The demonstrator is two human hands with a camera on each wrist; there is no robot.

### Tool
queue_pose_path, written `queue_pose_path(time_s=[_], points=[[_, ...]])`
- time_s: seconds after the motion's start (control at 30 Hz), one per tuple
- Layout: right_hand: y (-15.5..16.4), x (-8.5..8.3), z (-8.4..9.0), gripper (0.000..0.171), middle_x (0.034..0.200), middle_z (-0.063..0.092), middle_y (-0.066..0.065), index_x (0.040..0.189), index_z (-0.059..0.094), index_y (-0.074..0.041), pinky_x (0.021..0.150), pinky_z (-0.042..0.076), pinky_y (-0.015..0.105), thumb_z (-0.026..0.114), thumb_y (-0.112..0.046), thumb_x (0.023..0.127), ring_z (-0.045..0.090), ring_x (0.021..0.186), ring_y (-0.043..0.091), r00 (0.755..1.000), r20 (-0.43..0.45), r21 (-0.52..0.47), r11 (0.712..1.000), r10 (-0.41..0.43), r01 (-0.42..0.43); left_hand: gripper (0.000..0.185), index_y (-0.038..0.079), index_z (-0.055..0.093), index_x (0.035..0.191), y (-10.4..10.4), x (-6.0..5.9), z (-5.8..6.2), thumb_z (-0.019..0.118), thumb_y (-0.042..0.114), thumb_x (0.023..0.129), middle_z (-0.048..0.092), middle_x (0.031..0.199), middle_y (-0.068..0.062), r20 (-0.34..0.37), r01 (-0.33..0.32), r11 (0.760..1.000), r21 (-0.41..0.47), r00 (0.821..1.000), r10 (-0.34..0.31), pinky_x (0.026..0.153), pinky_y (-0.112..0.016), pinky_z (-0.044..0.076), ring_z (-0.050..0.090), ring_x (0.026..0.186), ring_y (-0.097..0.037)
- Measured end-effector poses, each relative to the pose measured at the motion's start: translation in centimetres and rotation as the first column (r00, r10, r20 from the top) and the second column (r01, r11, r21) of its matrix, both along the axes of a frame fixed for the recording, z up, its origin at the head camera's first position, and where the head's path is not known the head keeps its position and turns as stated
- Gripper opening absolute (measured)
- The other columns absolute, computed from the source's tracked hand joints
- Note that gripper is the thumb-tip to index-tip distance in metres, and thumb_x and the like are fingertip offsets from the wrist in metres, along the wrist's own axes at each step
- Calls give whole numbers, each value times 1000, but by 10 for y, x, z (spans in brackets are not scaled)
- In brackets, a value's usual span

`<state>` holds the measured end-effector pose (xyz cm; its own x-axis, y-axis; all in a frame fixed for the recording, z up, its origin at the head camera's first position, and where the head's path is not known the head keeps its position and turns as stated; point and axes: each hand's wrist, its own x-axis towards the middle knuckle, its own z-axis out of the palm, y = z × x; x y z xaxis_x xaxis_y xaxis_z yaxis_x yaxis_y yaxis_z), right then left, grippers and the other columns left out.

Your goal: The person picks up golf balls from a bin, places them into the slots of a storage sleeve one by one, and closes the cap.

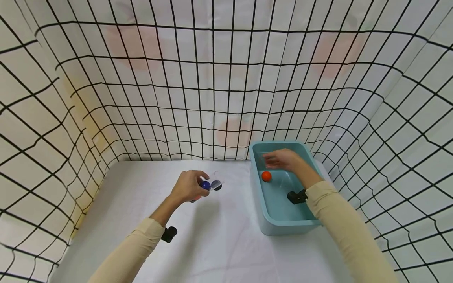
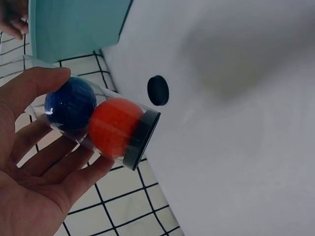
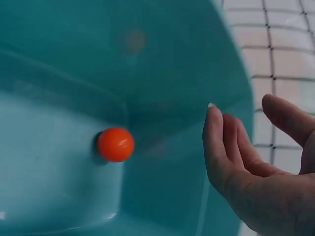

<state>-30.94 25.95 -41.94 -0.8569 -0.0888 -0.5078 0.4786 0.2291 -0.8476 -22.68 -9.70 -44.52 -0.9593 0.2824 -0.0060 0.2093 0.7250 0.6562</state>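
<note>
My left hand [image 1: 187, 186] grips a clear tube [image 2: 103, 93] above the table. Inside it sit a blue ball [image 2: 71, 104] and a red-orange ball [image 2: 116, 127], which lies against the tube's black end cap [image 2: 141, 140]. The thumb presses near the blue ball, and the fingers support the tube from the other side. Over the teal bin [image 1: 262, 208] hovers my right hand [image 1: 284, 160], its fingers loosely bent and nothing in them. An orange ball [image 3: 115, 144] rests on the bin's floor near a corner, apart from that hand.
A black round cap [image 2: 158, 90] lies on the white table [image 1: 233, 243], just beyond the tube. Black netting [image 1: 212, 90] stands around the back and both sides, with white cloth behind it. The bin stands at the right, close to the net.
</note>
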Motion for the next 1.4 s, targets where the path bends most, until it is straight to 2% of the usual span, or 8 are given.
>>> queue_pose_path(time_s=[0.23,0.4,0.57,0.73,0.97,1.17,1.3,1.4], points=[[11,-3,-35,51,151,44,29,145,47,9,112,44,42,59,-13,101,53,134,38,997,27,96,993,-66,63,44,7,75,112,-8,1,-2,89,14,71,76,95,-13,2,-20,1000,8,1000,20,66,-34,59,69,79,-21],[16,-5,-55,45,148,49,29,142,52,7,105,51,37,55,-14,103,66,109,29,996,51,170,984,-66,57,43,8,75,111,-12,2,-4,88,14,71,76,95,-13,11,-32,999,8,999,32,66,-35,60,70,79,-21],[18,-8,-71,46,143,54,27,140,53,6,101,53,34,58,-17,101,68,91,21,992,87,182,981,-89,72,44,7,75,112,-15,3,-5,88,14,71,76,95,-14,13,-38,999,9,999,38,65,-36,60,70,80,-22],[18,-9,-80,49,140,55,26,140,51,7,100,54,34,62,-16,99,69,88,20,982,133,151,982,-132,111,42,8,75,111,-18,4,-7,88,15,71,76,96,-14,21,-48,999,7,999,48,66,-37,61,71,81,-23],[18,-7,-82,52,128,57,22,142,49,8,97,56,32,62,-19,100,66,83,19,977,142,186,974,-157,130,42,7,75,111,-21,6,-8,88,14,72,76,98,-15,28,-59,998,13,998,59,68,-39,62,71,84,-25],[17,-6,-86,52,135,52,21,144,46,4,103,52,33,61,-20,101,62,96,23,959,182,170,968,-216,186,41,7,75,110,-24,9,-9,87,15,72,76,97,-15,25,-63,998,4,998,63,70,-39,62,72,84,-25],[16,-5,-91,53,144,45,20,147,42,3,111,46,37,60,-17,101,55,114,28,943,203,101,964,-264,248,42,7,75,111,-26,9,-10,88,15,72,76,97,-14,18,-66,998,-2,998,66,71,-39,62,71,84,-25],[15,-6,-96,56,144,43,19,149,37,2,113,44,39,59,-17,102,51,119,30,930,218,54,955,-295,290,42,7,75,111,-28,9,-12,88,15,72,76,97,-14,19,-68,998,-2,998,68,71,-39,62,71,84,-25]])
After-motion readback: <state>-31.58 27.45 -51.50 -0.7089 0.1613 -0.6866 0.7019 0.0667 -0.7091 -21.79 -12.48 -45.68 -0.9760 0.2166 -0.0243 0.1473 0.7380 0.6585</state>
